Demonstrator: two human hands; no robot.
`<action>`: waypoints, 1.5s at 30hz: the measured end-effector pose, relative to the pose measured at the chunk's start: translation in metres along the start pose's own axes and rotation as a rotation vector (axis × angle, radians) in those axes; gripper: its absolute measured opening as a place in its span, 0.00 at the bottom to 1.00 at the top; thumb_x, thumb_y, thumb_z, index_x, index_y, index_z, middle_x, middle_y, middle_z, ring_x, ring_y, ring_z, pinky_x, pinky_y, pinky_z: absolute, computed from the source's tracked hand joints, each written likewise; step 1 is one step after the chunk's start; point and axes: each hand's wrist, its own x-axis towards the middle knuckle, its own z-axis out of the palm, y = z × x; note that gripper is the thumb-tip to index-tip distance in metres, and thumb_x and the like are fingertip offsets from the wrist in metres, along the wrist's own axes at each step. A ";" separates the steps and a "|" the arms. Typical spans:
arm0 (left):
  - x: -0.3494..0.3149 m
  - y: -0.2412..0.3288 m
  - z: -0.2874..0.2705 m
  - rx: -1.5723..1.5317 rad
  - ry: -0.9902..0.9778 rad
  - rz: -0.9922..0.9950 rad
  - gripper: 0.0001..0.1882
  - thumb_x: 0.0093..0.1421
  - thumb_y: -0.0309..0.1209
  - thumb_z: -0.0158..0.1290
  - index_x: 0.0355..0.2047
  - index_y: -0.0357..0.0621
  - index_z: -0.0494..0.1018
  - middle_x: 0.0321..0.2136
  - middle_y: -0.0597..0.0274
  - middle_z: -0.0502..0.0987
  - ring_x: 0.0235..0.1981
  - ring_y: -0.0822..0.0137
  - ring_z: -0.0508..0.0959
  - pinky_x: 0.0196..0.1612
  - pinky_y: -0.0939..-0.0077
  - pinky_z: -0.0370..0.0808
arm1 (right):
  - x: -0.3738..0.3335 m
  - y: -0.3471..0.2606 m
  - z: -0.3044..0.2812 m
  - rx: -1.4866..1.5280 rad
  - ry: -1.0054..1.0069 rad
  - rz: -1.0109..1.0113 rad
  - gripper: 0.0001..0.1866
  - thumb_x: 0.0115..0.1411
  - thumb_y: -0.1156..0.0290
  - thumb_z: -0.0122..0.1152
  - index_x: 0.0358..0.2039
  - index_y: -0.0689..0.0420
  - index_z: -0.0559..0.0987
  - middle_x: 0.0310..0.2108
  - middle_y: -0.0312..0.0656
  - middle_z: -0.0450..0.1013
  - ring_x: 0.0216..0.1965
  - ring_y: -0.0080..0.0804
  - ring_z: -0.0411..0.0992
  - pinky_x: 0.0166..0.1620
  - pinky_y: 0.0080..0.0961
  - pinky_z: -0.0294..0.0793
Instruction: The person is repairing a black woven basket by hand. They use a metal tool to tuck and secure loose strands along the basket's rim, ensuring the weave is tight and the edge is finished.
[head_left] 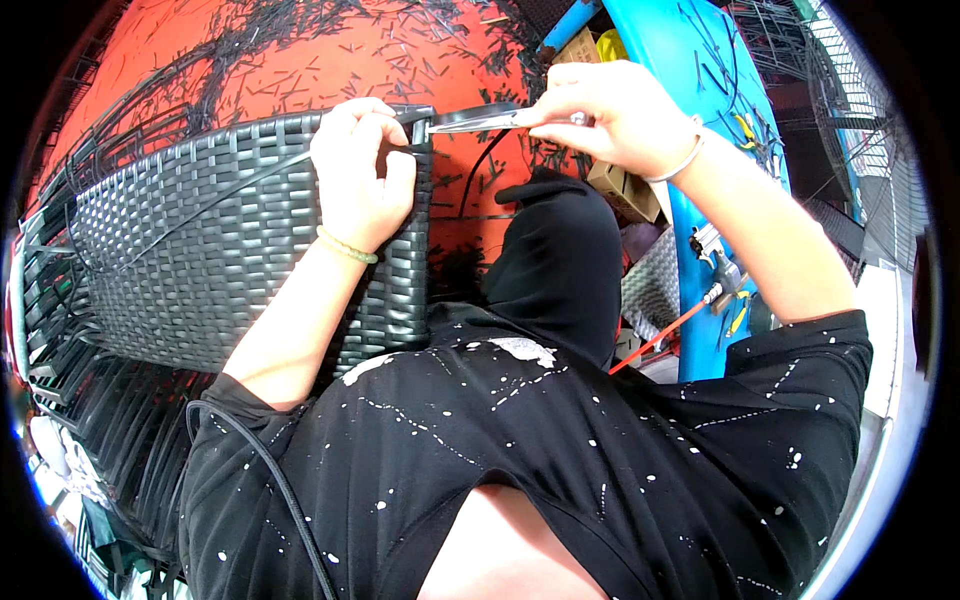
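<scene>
A black wicker panel point(220, 220) of flat woven strips lies on my left, its far right corner under my hands. My left hand point(362, 165) is closed over the far edge near that corner, thumb toward me; exactly which strip its fingers pinch is hidden. In my right hand point(605, 115) is a pair of scissors point(475, 123), its silver blades pointing left with the tips at the panel's corner. A dark strip point(485, 110) runs beside the blades. Across the panel's face a loose thin strand point(215, 205) slants up to my left hand.
Cut black strip pieces litter the red surface point(350, 50) beyond. A blue table point(660, 40) on the right carries yellow-handled pliers point(745, 130) and an air tool point(715, 265) with a red hose point(660, 335). Bundled strips point(110, 430) lie at the left; a cardboard box point(622, 190) sits beside my knee.
</scene>
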 end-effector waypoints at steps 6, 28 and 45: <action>-0.001 -0.003 -0.001 -0.007 0.013 -0.006 0.05 0.45 0.22 0.52 0.25 0.43 0.71 0.33 0.56 0.74 0.37 0.55 0.74 0.42 0.61 0.69 | 0.017 -0.021 -0.020 -0.343 -0.037 -0.150 0.04 0.55 0.65 0.64 0.28 0.50 0.81 0.24 0.37 0.73 0.28 0.35 0.76 0.31 0.32 0.74; -0.005 -0.002 0.003 0.012 0.045 -0.006 0.03 0.46 0.22 0.50 0.25 0.39 0.70 0.35 0.54 0.74 0.37 0.55 0.74 0.43 0.64 0.70 | 0.024 -0.044 -0.026 -0.309 -0.149 0.014 0.07 0.55 0.62 0.65 0.30 0.51 0.81 0.25 0.39 0.72 0.28 0.39 0.76 0.32 0.35 0.75; -0.005 -0.003 0.004 -0.003 0.049 -0.036 0.03 0.45 0.23 0.52 0.23 0.41 0.70 0.34 0.57 0.74 0.37 0.56 0.74 0.43 0.63 0.70 | 0.038 -0.042 -0.030 -0.419 -0.107 -0.191 0.04 0.54 0.66 0.62 0.26 0.51 0.78 0.24 0.39 0.71 0.27 0.37 0.75 0.30 0.34 0.74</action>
